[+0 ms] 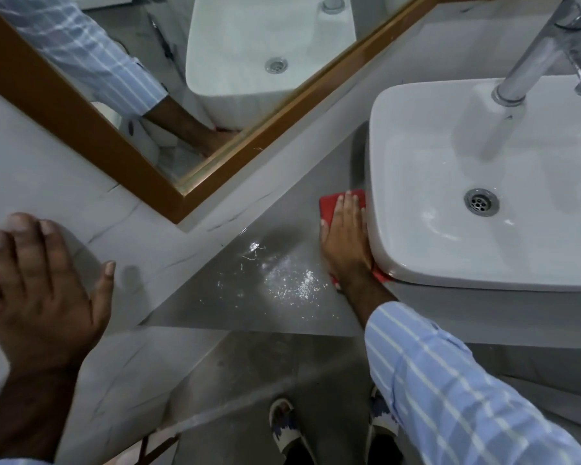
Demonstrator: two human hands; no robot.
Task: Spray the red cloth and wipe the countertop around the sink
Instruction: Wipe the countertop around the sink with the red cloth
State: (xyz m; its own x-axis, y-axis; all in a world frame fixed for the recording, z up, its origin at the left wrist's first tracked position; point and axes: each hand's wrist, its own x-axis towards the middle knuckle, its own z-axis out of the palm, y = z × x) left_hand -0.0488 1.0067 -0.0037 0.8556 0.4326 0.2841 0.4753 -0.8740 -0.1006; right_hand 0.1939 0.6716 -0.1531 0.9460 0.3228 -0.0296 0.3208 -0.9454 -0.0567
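head view, steeply down, close

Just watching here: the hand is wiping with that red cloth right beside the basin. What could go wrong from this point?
Two things, I'd guess. The red cloth sits squeezed between the right hand and the sink wall, so it may bunch up and miss the strip under the rim. The white specks on the countertop lie near the front edge, so a careless sweep might push them onto the floor.
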